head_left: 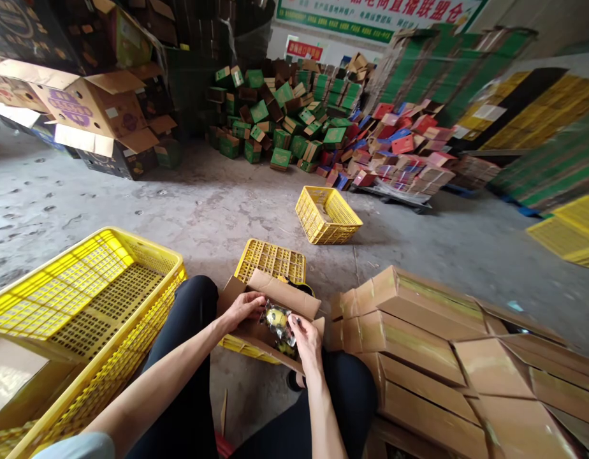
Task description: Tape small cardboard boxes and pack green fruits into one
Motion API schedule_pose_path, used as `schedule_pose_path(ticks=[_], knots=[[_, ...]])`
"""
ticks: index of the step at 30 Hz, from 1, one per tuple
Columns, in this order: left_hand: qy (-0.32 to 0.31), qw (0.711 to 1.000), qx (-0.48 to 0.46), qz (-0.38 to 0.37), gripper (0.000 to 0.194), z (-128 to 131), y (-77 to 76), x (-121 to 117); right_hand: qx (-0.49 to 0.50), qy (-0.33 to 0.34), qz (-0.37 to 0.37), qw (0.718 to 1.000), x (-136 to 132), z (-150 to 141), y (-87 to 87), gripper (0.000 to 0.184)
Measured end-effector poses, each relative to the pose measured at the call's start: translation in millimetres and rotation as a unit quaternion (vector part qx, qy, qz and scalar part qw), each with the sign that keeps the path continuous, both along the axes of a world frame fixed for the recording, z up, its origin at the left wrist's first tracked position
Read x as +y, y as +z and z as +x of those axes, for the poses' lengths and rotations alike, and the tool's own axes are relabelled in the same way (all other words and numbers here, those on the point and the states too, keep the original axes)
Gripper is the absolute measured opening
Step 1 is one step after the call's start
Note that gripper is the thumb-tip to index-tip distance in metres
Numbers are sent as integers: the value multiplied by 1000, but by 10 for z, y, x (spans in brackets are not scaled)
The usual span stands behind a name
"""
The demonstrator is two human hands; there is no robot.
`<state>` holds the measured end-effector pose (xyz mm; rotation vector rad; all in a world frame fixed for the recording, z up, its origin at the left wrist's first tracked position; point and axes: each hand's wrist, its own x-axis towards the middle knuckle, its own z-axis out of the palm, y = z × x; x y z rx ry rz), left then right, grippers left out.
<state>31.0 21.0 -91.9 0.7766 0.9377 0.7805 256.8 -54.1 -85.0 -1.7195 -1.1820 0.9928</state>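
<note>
A clear plastic bag with a round yellow item (pixel 276 317) inside is held between my two hands, over an open cardboard box (pixel 285 288). My left hand (pixel 244 308) pinches the bag's left edge with closed fingers. On the other side, my right hand (pixel 306 343) grips the bag's right edge between thumb and fingers. Below the bag, another yellow item (pixel 287 348) shows partly inside the box; the rest of the box's contents is hidden. The box rests on an upturned yellow plastic crate (pixel 270 256) between my knees.
Flattened cardboard boxes (pixel 433 357) are stacked at my right. A large yellow crate (pixel 127 255) stands at my left with cardboard in its near part. Ahead, a smaller yellow crate (pixel 329 217) sits on the floor before a heap of green boxes (pixel 280 121) and red boxes (pixel 402 143).
</note>
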Motion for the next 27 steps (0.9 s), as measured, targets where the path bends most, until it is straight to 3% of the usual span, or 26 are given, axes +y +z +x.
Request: schedule_pose_path(ticks=[3,9,13,18,23,27], knots=[[69,998,8,-4,72,-47,4,56,-53,28,5,998,-20,18,-20,63],[92,995,-23,6,71,-78,96,101,-166,89,-14,982,-19,-100,-117,29],[114,993,-32,16,68,-90,134,114,-245,127,-53,960,2,-158,-127,38],[124,990,-59,26,63,-120,160,136,-334,181,-68,923,56,-313,21,49],[137,987,-84,30,63,-150,185,180,-375,254,-96,886,425,-816,34,46],[130,988,-85,16,61,-161,191,203,-379,277,-161,868,807,-1166,-96,24]])
